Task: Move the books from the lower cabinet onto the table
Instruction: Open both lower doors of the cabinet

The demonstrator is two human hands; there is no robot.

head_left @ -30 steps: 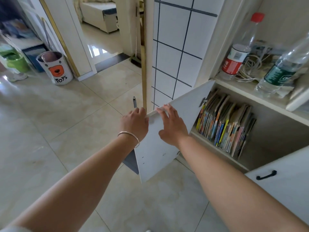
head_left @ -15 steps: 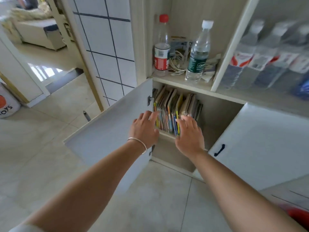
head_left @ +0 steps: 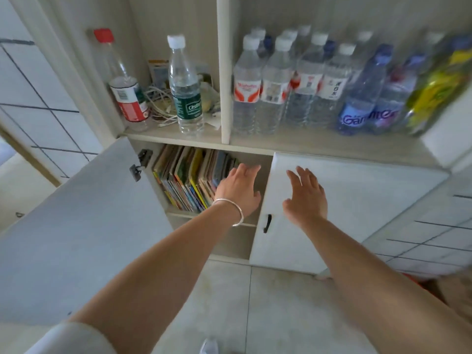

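Note:
A row of colourful thin books (head_left: 190, 180) leans upright in the left part of the lower cabinet, behind the open left door (head_left: 84, 221). My left hand (head_left: 238, 190), with a silver bracelet on the wrist, reaches into the opening at the right end of the row, fingers straight, holding nothing. My right hand (head_left: 305, 198) hovers open in front of the closed right door (head_left: 344, 205), fingers spread. No table is in view.
The shelf above carries a red-capped bottle (head_left: 126, 98), a green-label water bottle (head_left: 186, 98), tangled cables and, to the right, several water bottles (head_left: 293, 90). The right door has a black handle (head_left: 267, 223). Tiled floor (head_left: 255, 302) lies below.
The view has swung right and closer to the cabinet. My left hand has shifted from the left end of the books to their right end; my right hand has moved off the books to the closed door.

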